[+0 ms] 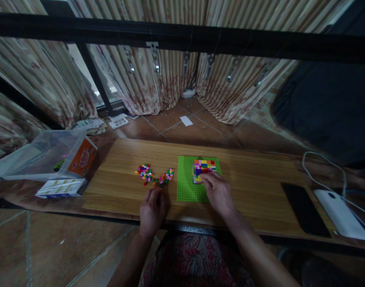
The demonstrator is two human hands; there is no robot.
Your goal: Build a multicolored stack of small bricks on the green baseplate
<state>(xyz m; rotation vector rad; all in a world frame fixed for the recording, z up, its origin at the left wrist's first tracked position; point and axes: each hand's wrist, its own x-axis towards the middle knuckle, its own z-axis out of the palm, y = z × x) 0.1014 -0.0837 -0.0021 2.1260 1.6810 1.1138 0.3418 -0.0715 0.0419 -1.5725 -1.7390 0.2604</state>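
Surface: a wooden board [260, 175] with a light, grained top, set low over a floor of reddish-brown tiles [200, 127].
Room: striped, flower-printed curtains [158, 79] hang behind a black metal bar [182, 38].
Baseplate: a flat, square, green studded baseplate [187, 185] lies on the board.
Brick block: a layered square of many-coloured small bricks [204, 166] sits on the baseplate's far right corner.
Loose bricks: small bright plastic bricks [154, 175] are scattered left of the baseplate.
Right hand: the right hand [218, 193] rests over the baseplate, fingertips touching the block's near edge; grasp cannot be told.
Left hand: the left hand [152, 209] has curled fingers touching the nearest loose bricks.
Periphery: a clear plastic bin [36, 157] stands left; a black phone [305, 209] and a white power bank [339, 213] lie right.
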